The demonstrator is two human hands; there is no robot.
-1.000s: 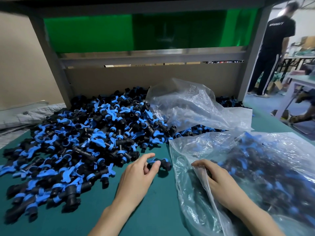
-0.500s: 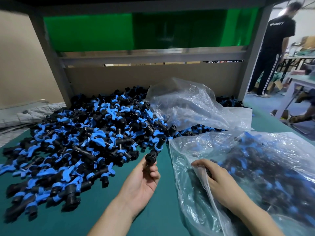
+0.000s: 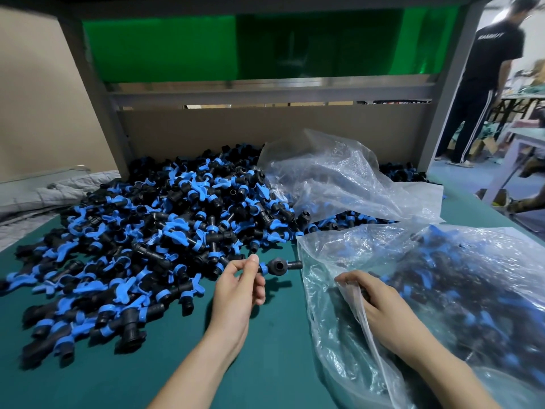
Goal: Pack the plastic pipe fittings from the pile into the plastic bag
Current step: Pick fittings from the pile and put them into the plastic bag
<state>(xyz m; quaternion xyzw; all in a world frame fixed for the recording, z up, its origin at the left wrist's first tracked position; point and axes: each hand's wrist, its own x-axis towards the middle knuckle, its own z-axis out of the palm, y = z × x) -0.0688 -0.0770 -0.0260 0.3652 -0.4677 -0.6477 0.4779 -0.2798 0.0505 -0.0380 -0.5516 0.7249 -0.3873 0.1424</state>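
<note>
The left hand (image 3: 239, 293) is raised just above the desk (image 3: 280, 358), thumb and fingertips pinching one black fitting (image 3: 278, 266) by its left end, next to a blue ring. The fitting sticks out to the right of the fingertips and sits in the gap between the two hands, clear of the desk surface. Its long axis runs nearly level from left to right. The narrow free end points right, at the near edge of the plastic bag (image 3: 460, 290), and almost reaches the film. A short side socket on its middle opens toward the camera.

The right hand (image 3: 380, 305) lies at the mouth of the plastic bag with its fingers curled on the bag's loose edge; a fold of film drapes over its back. Through the wrinkled film it seems to grip only the plastic, though that is hard to see. Black and blue fittings fill the bag to the right of this hand.

The pile (image 3: 147, 231) spreads left of and beyond the left hand. A second, crumpled bag (image 3: 339, 178) lies beyond both hands.
</note>
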